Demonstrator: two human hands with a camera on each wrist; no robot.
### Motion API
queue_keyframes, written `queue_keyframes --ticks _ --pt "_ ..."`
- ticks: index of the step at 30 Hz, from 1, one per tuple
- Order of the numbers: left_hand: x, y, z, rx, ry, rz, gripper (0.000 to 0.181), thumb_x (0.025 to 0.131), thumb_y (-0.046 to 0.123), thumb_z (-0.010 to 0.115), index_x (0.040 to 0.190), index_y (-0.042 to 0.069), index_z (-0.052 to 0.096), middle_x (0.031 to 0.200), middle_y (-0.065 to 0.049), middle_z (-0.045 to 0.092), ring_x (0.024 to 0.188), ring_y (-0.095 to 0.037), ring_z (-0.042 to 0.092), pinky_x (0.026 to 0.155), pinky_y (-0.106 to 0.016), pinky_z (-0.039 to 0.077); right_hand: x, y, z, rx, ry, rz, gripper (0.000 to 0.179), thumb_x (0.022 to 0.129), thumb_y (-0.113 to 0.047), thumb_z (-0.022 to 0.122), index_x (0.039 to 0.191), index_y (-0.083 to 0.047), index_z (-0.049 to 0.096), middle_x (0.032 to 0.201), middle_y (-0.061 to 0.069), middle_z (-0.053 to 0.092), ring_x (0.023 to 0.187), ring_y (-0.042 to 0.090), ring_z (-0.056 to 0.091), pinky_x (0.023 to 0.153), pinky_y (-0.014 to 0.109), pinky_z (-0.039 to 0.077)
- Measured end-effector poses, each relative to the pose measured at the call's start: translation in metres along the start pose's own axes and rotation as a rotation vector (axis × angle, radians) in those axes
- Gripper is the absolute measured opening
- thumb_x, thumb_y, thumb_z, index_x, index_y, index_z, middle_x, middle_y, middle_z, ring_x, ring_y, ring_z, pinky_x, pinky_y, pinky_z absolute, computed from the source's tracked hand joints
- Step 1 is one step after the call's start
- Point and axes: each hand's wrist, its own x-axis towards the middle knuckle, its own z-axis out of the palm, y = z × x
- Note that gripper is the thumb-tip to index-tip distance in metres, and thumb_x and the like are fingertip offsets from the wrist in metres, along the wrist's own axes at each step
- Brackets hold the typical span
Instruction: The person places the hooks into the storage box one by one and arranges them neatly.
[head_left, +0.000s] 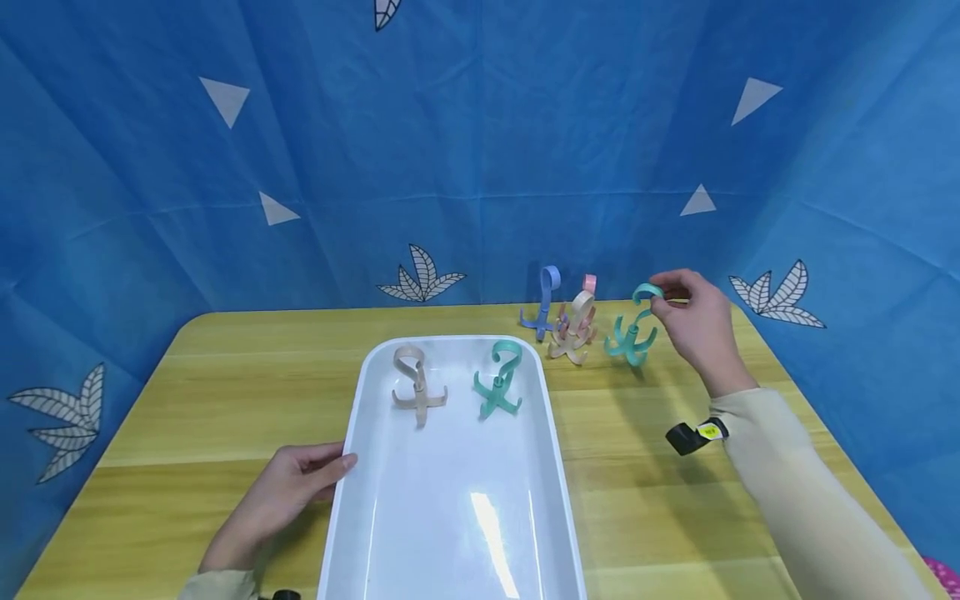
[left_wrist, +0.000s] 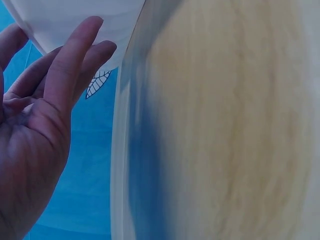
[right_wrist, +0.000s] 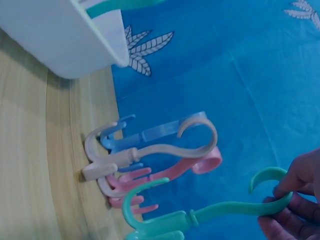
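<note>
My right hand (head_left: 697, 321) pinches the curved top of a green multi-prong hook (head_left: 632, 342) at the table's back right. In the right wrist view, the green hook (right_wrist: 215, 210) has its prongs pointing away from the fingers; whether they touch the table I cannot tell. My left hand (head_left: 288, 492) grips the left rim of a white tray (head_left: 450, 500), thumb on the rim and fingers beneath, as the left wrist view shows. Inside the tray's far end are a beige hook (head_left: 420, 400) and another green hook (head_left: 498, 392).
Left of the held hook stand a blue hook (head_left: 543, 304), a pink hook (head_left: 590, 285) and a beige hook (head_left: 572, 340), close together. A blue cloth (head_left: 480, 150) with leaf prints rises behind the wooden table (head_left: 247, 383).
</note>
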Motion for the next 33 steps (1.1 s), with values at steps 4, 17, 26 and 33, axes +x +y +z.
queue_keyframes --ticks 4,17,26,33 --pt "0.000 0.001 0.000 -0.013 -0.004 0.001 0.053 0.096 0.025 0.066 0.129 -0.016 0.054 0.122 -0.026 0.062 0.102 -0.028 0.066 0.081 -0.035 0.059 -0.006 -0.007 -0.004 -0.006 -0.013 0.008 0.026 0.099 -0.010 0.056 0.122 -0.001 0.061 0.117 0.013 0.058 0.106 0.024 0.054 0.090 0.039 0.052" --pt "0.000 -0.001 0.004 0.011 0.033 -0.017 0.053 0.096 0.025 0.067 0.128 -0.015 0.055 0.120 -0.025 0.063 0.100 -0.026 0.067 0.080 -0.034 0.059 -0.033 -0.034 -0.018 -0.030 -0.052 -0.066 0.025 0.099 -0.016 0.059 0.120 -0.004 0.064 0.113 0.010 0.060 0.098 0.025 0.061 0.075 0.014 0.049" --pt "0.001 -0.001 0.004 0.030 0.035 -0.033 0.054 0.095 0.028 0.068 0.128 -0.014 0.056 0.119 -0.024 0.064 0.098 -0.025 0.067 0.078 -0.033 0.059 -0.048 -0.052 -0.023 -0.038 -0.079 -0.152 0.020 0.097 -0.011 0.062 0.116 -0.006 0.068 0.110 0.004 0.061 0.099 0.019 0.059 0.077 0.011 0.048" --pt "0.000 0.001 0.003 0.015 0.058 -0.045 0.053 0.095 0.026 0.068 0.128 -0.013 0.057 0.120 -0.024 0.064 0.097 -0.025 0.068 0.078 -0.034 0.059 -0.057 -0.070 -0.021 -0.032 -0.120 -0.265 0.018 0.094 -0.005 0.066 0.111 -0.006 0.070 0.102 0.002 0.063 0.095 0.018 0.061 0.081 0.011 0.049"
